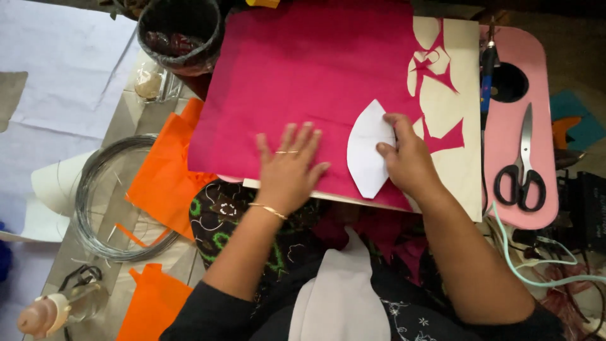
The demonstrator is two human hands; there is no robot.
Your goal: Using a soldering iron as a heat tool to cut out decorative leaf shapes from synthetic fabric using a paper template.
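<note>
Left hand [289, 169] flat on magenta fabric [303, 82], right hand [407, 159] pressing white paper template [367, 151], scissors [521, 170] nearby

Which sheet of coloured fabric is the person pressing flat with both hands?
The magenta fabric on the wooden board; the left hand lies flat on it, unlike the orange pieces lying untouched beside.

Left hand [289, 165] flat, fingers spread; right hand [407, 159] pinching.
</note>
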